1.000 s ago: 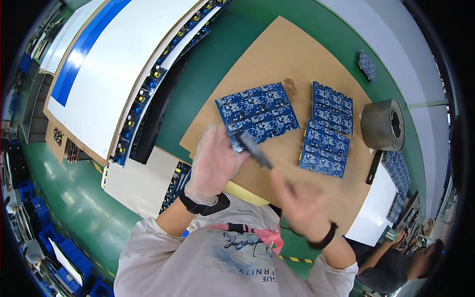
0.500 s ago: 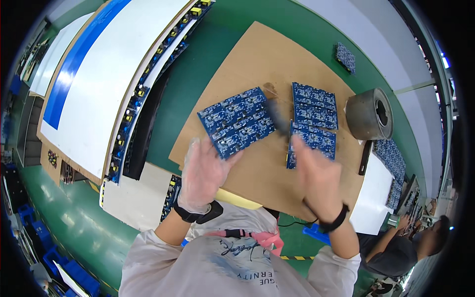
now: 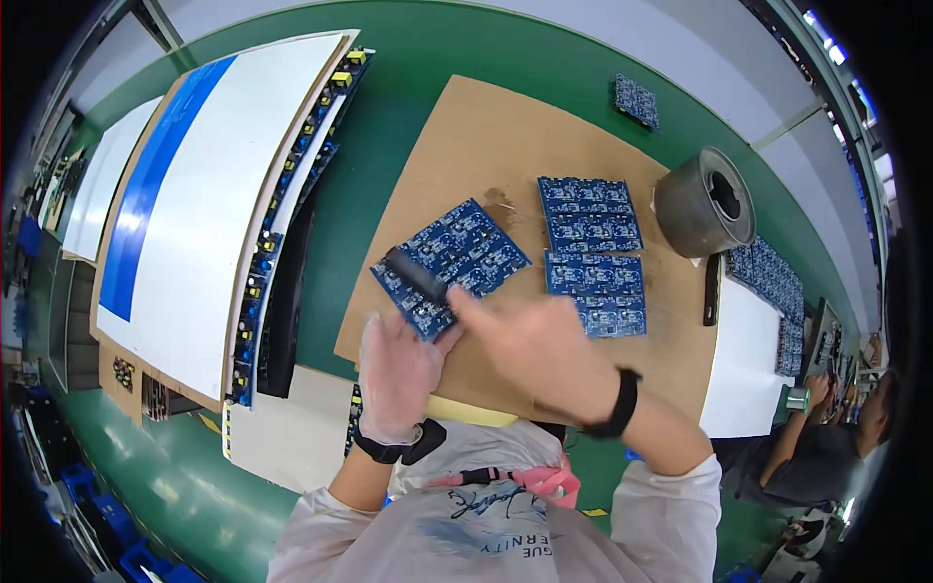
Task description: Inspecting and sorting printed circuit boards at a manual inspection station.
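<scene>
My left hand, in a thin clear glove, is closed on the near edge of a blue circuit board panel covered with small parts. The panel is tilted over the brown cardboard. In my bare right hand is a black brush, its long dark head lying across the panel's left part. The bristles are too blurred to make out. Two more blue panels, a far one and a near one, lie on the cardboard to the right.
A round metal can stands at the cardboard's right edge. Beyond is a small board panel on the green table. White sheets above rows of boards fill the left. At the right, a co-worker sits near more panels.
My right hand has swept left with the brush, from beside the held panel to over its left part. The held panel has turned and shifted slightly. My head view has shifted too.
</scene>
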Demonstrator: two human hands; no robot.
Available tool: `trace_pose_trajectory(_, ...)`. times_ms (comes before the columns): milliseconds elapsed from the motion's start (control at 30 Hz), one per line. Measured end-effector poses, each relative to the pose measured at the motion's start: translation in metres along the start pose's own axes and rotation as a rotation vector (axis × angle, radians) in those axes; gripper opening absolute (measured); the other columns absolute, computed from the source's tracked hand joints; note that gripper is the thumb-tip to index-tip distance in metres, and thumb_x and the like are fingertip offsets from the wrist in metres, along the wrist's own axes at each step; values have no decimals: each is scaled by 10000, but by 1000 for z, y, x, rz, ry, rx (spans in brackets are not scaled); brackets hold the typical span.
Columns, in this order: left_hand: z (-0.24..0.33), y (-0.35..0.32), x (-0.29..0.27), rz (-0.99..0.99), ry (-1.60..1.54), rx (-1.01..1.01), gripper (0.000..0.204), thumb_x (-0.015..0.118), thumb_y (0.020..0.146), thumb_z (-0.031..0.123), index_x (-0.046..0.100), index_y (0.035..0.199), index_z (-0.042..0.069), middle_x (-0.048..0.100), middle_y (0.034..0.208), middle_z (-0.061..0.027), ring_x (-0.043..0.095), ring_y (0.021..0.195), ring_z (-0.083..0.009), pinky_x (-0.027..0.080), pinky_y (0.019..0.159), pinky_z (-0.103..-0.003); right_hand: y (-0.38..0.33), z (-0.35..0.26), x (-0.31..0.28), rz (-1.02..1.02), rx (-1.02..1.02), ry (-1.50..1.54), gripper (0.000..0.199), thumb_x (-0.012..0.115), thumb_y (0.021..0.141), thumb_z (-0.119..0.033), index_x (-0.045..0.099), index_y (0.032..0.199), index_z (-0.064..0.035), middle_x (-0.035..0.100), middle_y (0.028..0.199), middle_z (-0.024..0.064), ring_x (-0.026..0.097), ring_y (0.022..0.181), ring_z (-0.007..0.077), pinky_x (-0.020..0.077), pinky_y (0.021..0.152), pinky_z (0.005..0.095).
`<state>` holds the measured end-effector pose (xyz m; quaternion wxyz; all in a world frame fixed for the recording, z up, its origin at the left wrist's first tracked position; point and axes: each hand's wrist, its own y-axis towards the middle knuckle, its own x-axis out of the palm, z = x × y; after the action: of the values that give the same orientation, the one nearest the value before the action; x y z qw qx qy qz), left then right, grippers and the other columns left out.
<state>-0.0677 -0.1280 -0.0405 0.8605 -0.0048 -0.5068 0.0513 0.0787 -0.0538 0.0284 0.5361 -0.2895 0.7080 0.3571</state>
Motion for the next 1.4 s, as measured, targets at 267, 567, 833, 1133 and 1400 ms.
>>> trace_pose_trajectory(267,-5,0,-5,23,-1,29,585,340,947,435,305,1342,4,397,1355,-115,382,1246,-246,271,1051,-429,19,13,-6,212,44,49,195,534,772,-97,576,962,-104,545,561,111,579,505,281,441,429,379)
trace_pose_trajectory(567,25,2,3,85,537,-122,481,461,914,400,485,1188,5,578,1122,-96,551,1015,-206,431,865,-321,-10,74,-12,221,312,52,134,568,821,-90,613,944,-64,608,648,147,606,573,289,447,478,387)
trace_pose_trajectory(833,77,-3,101,-146,1587,-375,418,422,941,328,544,1146,-15,656,885,-78,630,786,-208,491,711,-289,-71,112,-27,563,443,692,189,588,857,-88,608,1038,-37,514,566,8,446,455,70,332,438,232)
trace_pose_trajectory(1133,-2,193,150,-265,439,-387,409,462,909,243,468,1223,-19,469,1260,-181,484,1108,-276,383,946,-396,-99,144,-25,681,452,1381,254,551,899,-107,554,1141,-30,392,546,-100,298,426,-10,186,390,169)
trace_pose_trajectory(1400,-123,362,149,206,145,-489,605,451,913,209,167,1381,-50,200,1449,-186,299,1288,-337,313,1040,-436,-109,148,-33,910,605,1550,262,544,905,-113,545,1156,-38,409,546,-86,308,431,-9,211,391,168)
